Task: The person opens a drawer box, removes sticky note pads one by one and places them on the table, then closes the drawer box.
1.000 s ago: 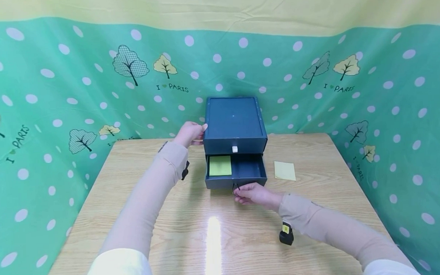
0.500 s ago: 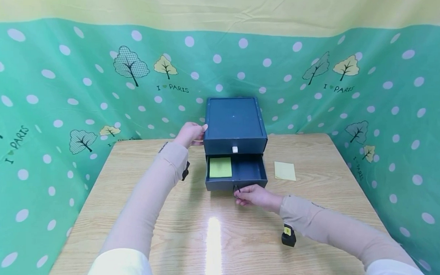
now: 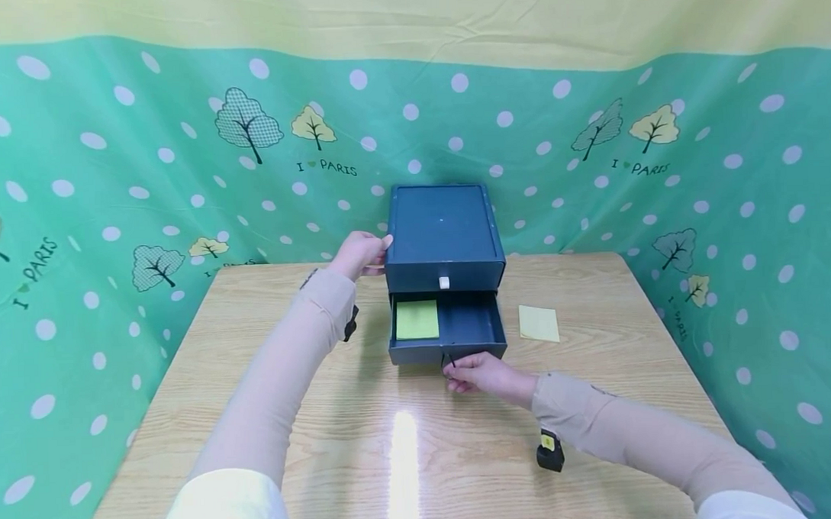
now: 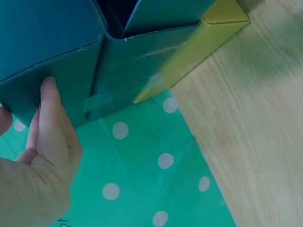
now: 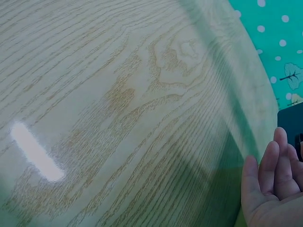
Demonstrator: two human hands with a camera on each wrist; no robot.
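Two-tier view of a dark blue box-shaped drawer cabinet [image 3: 445, 226] standing at the far side of a light wood-grained tabletop [image 3: 477, 463], in front of a green curtain with white dots and printed trees [image 3: 176, 92]. Its upper drawer, marked by a small white knob [image 3: 444, 283], is closed; the dark blue lower drawer [image 3: 415, 356] is pulled partly out. In the left half of the lower drawer lies a square yellow-green paper pad [image 3: 417, 320]; the right half shows bare floor. The left hand [image 3: 357, 254], fingers extended, rests against the cabinet's left side without enclosing it. The right hand [image 3: 487, 374] pinches a thin black loop pull [image 3: 453, 361] at the middle of the lower drawer's front, its other fingers loosely bent. A pale yellow square paper sheet [image 3: 538, 323] lies flat on the tabletop, to the right of the cabinet and apart from it. Left wrist view: a yellow box-like tier [image 4: 208, 38] adjoins the cabinet's underside. A black device [image 3: 550, 450] hangs beneath the right wrist.
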